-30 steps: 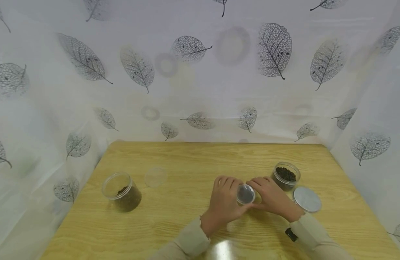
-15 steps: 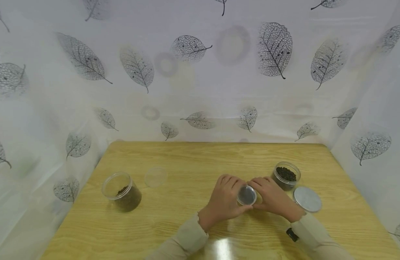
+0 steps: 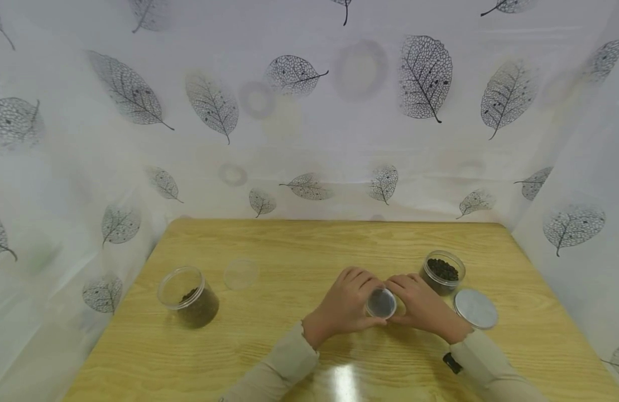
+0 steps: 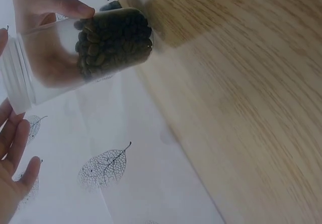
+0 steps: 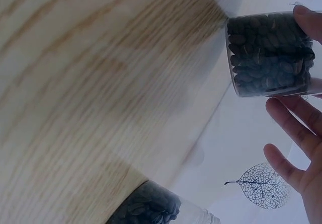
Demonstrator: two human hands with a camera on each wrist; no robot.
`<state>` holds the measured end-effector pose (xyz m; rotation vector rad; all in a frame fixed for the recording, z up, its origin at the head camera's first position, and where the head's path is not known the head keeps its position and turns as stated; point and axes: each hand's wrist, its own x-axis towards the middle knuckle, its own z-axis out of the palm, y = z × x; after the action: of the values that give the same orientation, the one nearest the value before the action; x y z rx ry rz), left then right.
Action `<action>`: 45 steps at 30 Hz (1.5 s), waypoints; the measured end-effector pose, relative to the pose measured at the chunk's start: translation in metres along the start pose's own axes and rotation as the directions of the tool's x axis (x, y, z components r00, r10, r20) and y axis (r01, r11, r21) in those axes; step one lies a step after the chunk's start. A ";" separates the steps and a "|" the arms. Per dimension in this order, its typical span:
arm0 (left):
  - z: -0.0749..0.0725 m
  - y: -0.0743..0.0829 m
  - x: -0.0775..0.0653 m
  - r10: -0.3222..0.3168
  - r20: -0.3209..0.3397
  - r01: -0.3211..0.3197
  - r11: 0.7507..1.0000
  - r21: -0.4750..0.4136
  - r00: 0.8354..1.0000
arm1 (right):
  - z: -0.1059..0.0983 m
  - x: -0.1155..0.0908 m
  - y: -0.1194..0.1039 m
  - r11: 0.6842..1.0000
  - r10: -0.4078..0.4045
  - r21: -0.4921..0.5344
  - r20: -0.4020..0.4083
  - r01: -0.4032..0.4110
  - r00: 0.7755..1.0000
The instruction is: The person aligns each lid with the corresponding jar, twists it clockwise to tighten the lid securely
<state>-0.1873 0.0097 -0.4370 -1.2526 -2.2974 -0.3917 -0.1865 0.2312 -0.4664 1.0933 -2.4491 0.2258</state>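
Both hands are around a clear jar of dark beans (image 4: pixel 113 45) at the right of the table's middle. Its pale lid (image 3: pixel 382 303) faces up in the head view and sits on the jar's mouth in the left wrist view. My left hand (image 3: pixel 343 304) grips the lid's rim, with thumb and fingers on opposite sides. My right hand (image 3: pixel 423 311) holds the jar's body below, thumb on one side and fingers on the other. In the right wrist view, beans fill the visible lower part of the jar; its top is out of frame.
An uncapped bean jar (image 3: pixel 196 307) stands at the left, near a clear disc-shaped lid (image 3: pixel 241 273). Behind my right hand is another uncapped jar of dark beans (image 3: pixel 442 271), with a silver lid (image 3: pixel 475 308) beside it. A leaf-print curtain (image 3: pixel 309 139) surrounds the wooden table (image 3: pixel 289 245).
My left hand has turned slightly around the lid, its fingers shifting up and right and its wrist left. The jar's top has moved slightly right. My right hand has barely moved.
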 end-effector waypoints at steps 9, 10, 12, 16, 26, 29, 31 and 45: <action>-0.005 -0.003 0.002 0.031 0.043 -0.028 0.997 -0.070 0.999 | 0.000 0.000 0.000 1.000 0.000 0.011 0.010 0.000 1.000; -0.005 -0.004 0.003 0.034 0.049 -0.031 0.996 -0.079 0.998 | 0.000 0.000 0.000 1.000 0.001 0.013 0.011 -0.001 1.000; -0.006 -0.005 0.003 0.043 0.060 -0.037 0.995 -0.094 0.997 | 0.000 0.000 0.000 1.000 0.000 0.013 0.011 0.000 1.000; -0.008 -0.007 0.005 0.066 0.084 -0.058 0.994 -0.097 0.994 | -0.001 0.000 0.001 1.000 -0.005 0.014 0.008 0.005 1.000; -0.009 -0.011 0.007 0.108 0.081 -0.095 0.985 -0.143 0.991 | -0.001 0.001 0.002 1.000 -0.021 0.011 -0.003 0.021 1.000; -0.007 -0.009 0.005 0.092 0.083 -0.081 0.990 -0.119 0.992 | -0.002 0.001 0.001 1.000 -0.012 0.005 0.008 0.012 1.000; -0.005 -0.006 0.003 0.061 0.080 -0.054 0.995 -0.086 0.995 | -0.001 0.000 0.000 1.000 -0.005 0.000 0.015 0.005 1.000; 0.006 0.035 -0.008 -0.403 -0.169 0.411 0.911 0.016 0.899 | -0.001 0.002 -0.003 0.998 0.033 -0.046 0.011 -0.032 0.999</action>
<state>-0.1562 0.0256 -0.4459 -0.6759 -2.4016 -0.5519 -0.1849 0.2286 -0.4644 1.0393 -2.4720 0.1733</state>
